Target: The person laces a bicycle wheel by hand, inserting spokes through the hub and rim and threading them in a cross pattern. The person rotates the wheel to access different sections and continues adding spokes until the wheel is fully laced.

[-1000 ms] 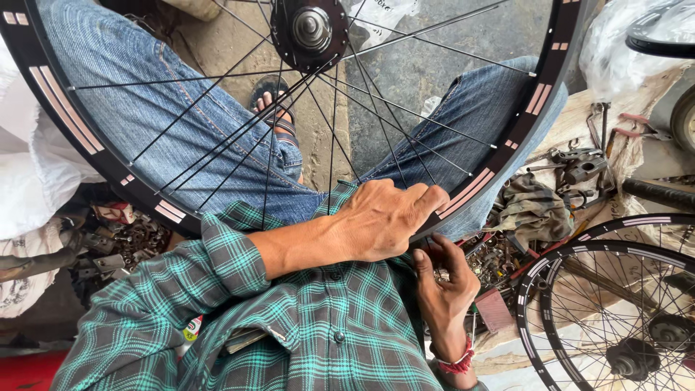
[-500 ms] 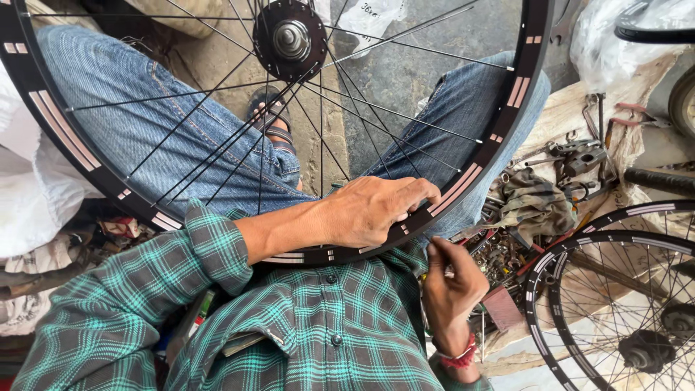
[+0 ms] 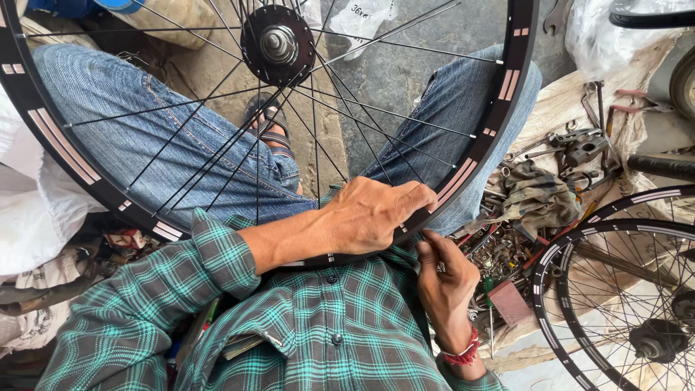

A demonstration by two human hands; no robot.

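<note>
Head view, the only one supplied. A large black spoked bicycle wheel rim with pale stripe decals (image 3: 499, 137) rests across the person's lap, its dark metal hub (image 3: 278, 43) at twelve o'clock of the frame and its lowest arc running against the green checked shirt (image 3: 347, 333).

The left hand (image 3: 376, 213) lies over the rim at about five o'clock of the wheel, fingers curled down around the rim edge, holding it. The right hand (image 3: 443, 279) sits just below and outside the same arc, fingertips pinched narrowly together against the rim's outer face; whether they hold a small part I cannot tell.

Risk, as judged: the thin steel spokes (image 3: 217, 145) pass close beside the left knuckles, so a turn of the wheel could nip the fingers. The rim is steadied only by one hand and the denim-clad legs (image 3: 130, 123); a loosened hold could let it roll toward nine o'clock.

Room: tight. At three o'clock lies a heap of greasy metal tools and small parts on cloth (image 3: 536, 210), touching or just beside the right knee. A second black spoked wheel (image 3: 622, 289) lies at four o'clock, near the right wrist. White sacking (image 3: 36, 217) crowds nine o'clock. Open concrete floor (image 3: 405, 72) shows only through the spokes.
</note>
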